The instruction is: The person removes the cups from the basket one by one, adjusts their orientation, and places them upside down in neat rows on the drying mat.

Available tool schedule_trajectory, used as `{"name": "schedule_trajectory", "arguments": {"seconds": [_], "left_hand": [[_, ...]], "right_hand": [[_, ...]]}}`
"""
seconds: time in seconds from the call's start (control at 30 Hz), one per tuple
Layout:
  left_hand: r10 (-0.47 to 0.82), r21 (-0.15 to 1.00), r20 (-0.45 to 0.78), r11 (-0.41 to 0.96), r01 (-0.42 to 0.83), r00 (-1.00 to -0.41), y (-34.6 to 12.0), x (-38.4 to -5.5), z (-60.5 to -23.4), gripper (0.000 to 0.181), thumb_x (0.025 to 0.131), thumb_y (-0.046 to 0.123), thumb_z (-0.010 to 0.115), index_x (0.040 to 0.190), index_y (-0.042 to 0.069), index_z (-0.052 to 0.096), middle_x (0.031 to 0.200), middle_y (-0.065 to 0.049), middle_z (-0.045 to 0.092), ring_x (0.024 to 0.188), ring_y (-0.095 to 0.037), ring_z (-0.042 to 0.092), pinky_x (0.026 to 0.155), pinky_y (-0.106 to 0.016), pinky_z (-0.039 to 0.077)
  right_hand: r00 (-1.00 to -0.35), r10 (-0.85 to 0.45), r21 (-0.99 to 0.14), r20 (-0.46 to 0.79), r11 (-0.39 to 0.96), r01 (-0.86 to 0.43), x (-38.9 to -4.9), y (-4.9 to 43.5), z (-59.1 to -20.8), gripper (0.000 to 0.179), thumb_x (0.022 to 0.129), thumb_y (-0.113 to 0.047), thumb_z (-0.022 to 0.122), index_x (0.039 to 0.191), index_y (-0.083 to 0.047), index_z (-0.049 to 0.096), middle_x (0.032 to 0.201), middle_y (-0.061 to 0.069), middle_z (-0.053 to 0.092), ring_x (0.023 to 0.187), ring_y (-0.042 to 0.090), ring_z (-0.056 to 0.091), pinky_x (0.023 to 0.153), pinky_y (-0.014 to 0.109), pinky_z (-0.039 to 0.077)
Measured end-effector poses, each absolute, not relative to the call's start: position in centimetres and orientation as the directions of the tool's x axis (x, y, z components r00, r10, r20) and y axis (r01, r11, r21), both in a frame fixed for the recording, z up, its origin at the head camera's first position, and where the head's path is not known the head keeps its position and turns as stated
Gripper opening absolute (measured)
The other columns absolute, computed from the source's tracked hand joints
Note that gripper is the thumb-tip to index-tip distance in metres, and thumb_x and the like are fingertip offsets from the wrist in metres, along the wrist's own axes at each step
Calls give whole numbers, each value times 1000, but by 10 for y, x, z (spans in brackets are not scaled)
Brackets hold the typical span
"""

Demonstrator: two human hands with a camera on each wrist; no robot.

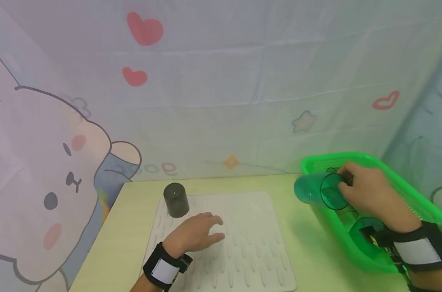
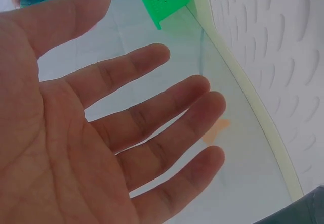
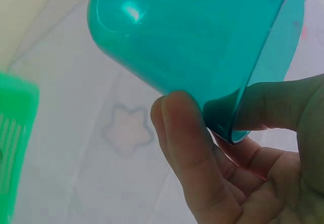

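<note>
My right hand [image 1: 368,192] pinches a clear teal cup [image 1: 312,188] by its rim, above the left side of a green plastic basket [image 1: 355,253]. The cup lies tilted on its side in the air, base toward the left. In the right wrist view the thumb is inside the teal cup [image 3: 187,32] and the fingers press from outside. My left hand [image 1: 193,233] hovers over a white ridged mat [image 1: 250,227], fingers extended and holding nothing. Just beyond it, a dark grey cup [image 1: 176,200] stands upside down at the mat's far left corner.
Inside the basket are more see-through cups, including a green one [image 1: 366,233], partly hidden by my right arm. The pale yellow table [image 1: 133,215] ends at a printed cloth backdrop [image 1: 213,134] behind.
</note>
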State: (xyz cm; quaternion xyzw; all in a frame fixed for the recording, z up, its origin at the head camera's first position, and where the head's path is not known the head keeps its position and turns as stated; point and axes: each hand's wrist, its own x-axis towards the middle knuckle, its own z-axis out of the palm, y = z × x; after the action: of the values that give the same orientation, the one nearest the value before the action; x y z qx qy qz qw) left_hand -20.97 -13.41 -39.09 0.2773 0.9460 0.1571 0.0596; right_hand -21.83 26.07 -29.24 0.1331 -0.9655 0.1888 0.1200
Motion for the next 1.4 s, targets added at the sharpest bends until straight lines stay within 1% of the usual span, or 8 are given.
{"name": "schedule_trajectory", "arguments": {"seconds": [0.13,0.27,0.43,0.77,0.9,1.07,1.3,1.4], "left_hand": [[545,337,-15,792,509,-838,-136,-212,-393,39,94,42,55,121,15,61,113,-3,60,96,-15,58,80,-32,47],[544,352,-2,786,508,-839,-135,-215,-393,39,95,42,54,123,16,60,115,-2,59,96,-14,58,81,-32,47],[534,408,21,767,495,-845,-133,-219,-395,40,95,40,55,127,16,57,118,-1,59,98,-12,58,82,-31,48],[479,558,111,695,453,-871,-131,-226,-405,51,95,45,52,139,20,45,136,-3,47,119,-19,49,93,-36,44],[457,706,107,590,391,-883,-128,-227,-409,56,95,47,52,142,20,40,140,-3,42,122,-22,47,92,-37,45],[451,886,64,385,259,-890,-114,-230,-421,55,96,39,54,144,21,34,143,-5,38,128,-27,42,93,-36,45],[448,963,62,207,171,-892,-93,-230,-429,52,96,32,55,142,19,35,142,-10,37,129,-35,38,94,-44,42],[433,976,54,166,138,-900,-89,-231,-431,52,94,31,58,140,17,37,139,-9,38,126,-33,39,96,-46,39]], "right_hand": [[-940,-198,-428,278,851,-306,-218,247,-311,18,89,-5,54,105,4,57,86,13,61,56,16,47,49,32,36],[-946,-180,-504,270,810,-298,-218,234,-331,16,90,-5,53,104,3,57,88,12,62,65,21,53,50,33,38],[-954,-155,-576,255,769,-279,-221,217,-354,16,91,-6,54,105,1,57,91,12,62,79,26,56,59,36,42],[-961,-186,-764,205,584,-275,-241,187,-404,12,89,4,55,100,1,57,88,9,59,76,22,52,63,37,41],[-967,-224,-858,118,467,-213,-248,173,-418,15,91,5,46,103,4,55,89,11,57,75,22,48,63,34,42],[-961,-272,-939,55,314,-142,-248,165,-429,15,95,4,41,105,5,52,96,13,58,85,22,55,69,34,50],[-956,-285,-947,69,282,-153,-245,154,-429,15,93,6,42,103,5,53,95,14,60,81,22,58,69,34,50],[-954,-292,-948,64,281,-149,-245,150,-430,12,93,4,47,103,4,54,96,14,62,80,22,58,70,35,49]]}}
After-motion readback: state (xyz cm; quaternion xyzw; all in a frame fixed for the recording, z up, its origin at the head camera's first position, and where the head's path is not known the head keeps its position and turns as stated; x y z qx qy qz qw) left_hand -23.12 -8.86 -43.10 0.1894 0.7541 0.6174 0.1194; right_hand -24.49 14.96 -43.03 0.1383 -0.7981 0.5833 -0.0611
